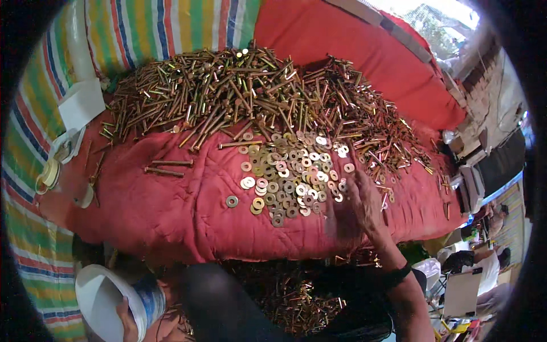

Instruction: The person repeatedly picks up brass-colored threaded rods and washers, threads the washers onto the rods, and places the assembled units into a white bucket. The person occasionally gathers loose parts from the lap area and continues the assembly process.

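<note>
My left hand (126, 320) grips the rim of a white plastic bucket (94, 290) with a blue band, tilted at the lower left. The inside wall of the bucket shows white. My right hand (367, 205) is over the red cloth at the right edge of a spread of flat metal washers (296, 191), its fingers extended and slightly blurred. Beside its fingertips lie a few washers and the near edge of the bolt heap. A blurred dark patch lies just left of this hand; I cannot make out what it is.
A large heap of long brassy bolts (228, 91) covers the back of the red cloth (171, 222). Two loose bolts (171, 167) lie left of the washers. More bolts (302, 308) are below, by my legs. A white box (82, 105) and a tape roll (49, 172) sit at left.
</note>
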`<state>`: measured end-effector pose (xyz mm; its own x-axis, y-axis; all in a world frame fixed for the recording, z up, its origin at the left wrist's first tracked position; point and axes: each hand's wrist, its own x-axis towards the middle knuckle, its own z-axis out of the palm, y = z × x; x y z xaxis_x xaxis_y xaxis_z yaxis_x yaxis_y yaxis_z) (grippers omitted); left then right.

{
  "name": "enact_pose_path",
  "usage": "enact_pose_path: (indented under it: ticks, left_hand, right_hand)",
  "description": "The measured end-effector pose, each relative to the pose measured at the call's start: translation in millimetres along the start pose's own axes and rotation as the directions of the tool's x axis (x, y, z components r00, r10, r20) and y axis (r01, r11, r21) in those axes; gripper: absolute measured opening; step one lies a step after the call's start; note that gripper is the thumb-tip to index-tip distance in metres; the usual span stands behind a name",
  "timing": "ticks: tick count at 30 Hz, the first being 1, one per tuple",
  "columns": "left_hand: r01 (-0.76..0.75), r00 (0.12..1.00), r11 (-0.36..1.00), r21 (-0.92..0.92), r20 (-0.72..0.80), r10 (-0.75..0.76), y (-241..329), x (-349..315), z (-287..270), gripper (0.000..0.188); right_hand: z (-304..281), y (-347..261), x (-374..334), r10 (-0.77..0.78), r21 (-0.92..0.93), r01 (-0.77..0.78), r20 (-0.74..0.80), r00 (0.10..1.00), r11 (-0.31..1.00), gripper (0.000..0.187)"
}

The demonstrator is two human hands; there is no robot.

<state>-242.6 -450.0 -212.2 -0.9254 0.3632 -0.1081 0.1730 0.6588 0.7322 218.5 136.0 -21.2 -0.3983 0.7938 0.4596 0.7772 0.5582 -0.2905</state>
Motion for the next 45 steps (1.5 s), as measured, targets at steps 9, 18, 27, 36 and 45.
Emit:
enact_pose_path:
  ticks: [9, 18, 27, 36, 45]
  left_hand:
    - [0.004, 1.0, 1.0, -0.008, 0.019, -0.004, 8, 10, 16, 0.036]
    - [-0.01, 0.998, 1.0, 0.011, 0.057, 0.009, 39, 25, 41, 0.035]
    - [-0.016, 0.996, 1.0, 0.007, 0.084, 0.015, 55, 34, 57, 0.034]
    - [-0.006, 0.995, 1.0, 0.025, 0.095, 0.004, 62, 35, 64, 0.034]
    - [-0.017, 0.994, 1.0, 0.01, 0.108, 0.016, 64, 33, 64, 0.033]
  right_hand:
    - [14, 10, 25, 0.006, 0.059, -0.013, 0.115, 0.993, 0.998, 0.05]
    - [24, -56, 2, -0.183, 0.347, 0.115, 0.168, 0.969, 0.931, 0.048]
    - [23, 19, 72, 0.089, 0.111, -0.117, 0.229, 0.969, 0.987, 0.051]
    - [61, 47, 97, -0.062, 0.02, 0.06, 0.136, 0.989, 0.998, 0.052]
    - [49, 10, 52, -0.091, 0.195, 0.067, 0.115, 0.989, 0.979, 0.043]
